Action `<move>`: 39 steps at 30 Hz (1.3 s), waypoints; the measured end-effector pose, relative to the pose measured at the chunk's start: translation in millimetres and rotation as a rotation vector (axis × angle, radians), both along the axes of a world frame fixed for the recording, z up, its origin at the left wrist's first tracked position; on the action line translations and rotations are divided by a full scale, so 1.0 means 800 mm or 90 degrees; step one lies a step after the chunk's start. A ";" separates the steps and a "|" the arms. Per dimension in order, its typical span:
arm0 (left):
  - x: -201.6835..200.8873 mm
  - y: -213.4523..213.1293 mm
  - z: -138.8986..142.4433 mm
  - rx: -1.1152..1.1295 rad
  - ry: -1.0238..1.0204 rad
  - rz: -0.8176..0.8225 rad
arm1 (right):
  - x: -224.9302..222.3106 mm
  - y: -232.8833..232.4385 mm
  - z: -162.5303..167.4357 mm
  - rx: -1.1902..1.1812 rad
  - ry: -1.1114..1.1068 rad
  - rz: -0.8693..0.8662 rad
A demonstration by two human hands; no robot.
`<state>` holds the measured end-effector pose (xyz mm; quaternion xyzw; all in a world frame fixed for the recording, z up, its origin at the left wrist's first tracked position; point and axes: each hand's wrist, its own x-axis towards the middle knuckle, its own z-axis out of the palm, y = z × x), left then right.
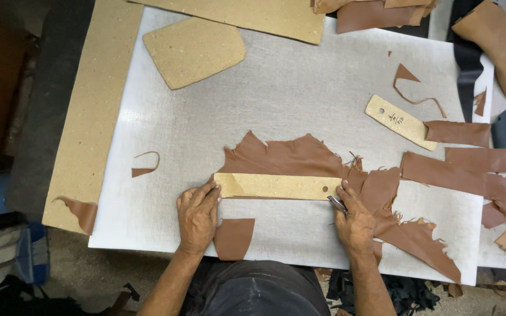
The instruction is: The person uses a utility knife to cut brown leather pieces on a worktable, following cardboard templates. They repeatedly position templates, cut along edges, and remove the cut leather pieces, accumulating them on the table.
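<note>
**Two hands, one pattern strip on brown leather**

Two hands work a long tan card template (276, 186) laid flat across a ragged brown leather piece (300, 157) near the front of the white cutting board (300, 88). The left hand (197, 215) presses its spread fingers flat on the strip's left end, gripping nothing. The right hand (355, 222) is clenched round a small metal knife (337, 204) at the strip's right end. The card looks stiff and light; the leather looks thin, soft and likely to slide, so pinning through the card seems safest. Cut strips (458, 161) lie to the right, a rounded card template (193, 51) farther back.
</note>
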<state>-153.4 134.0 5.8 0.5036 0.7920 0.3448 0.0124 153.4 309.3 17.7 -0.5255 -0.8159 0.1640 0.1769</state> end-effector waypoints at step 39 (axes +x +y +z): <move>0.089 0.084 0.074 -0.630 0.109 -0.225 | 0.102 0.111 0.035 0.067 -0.255 0.347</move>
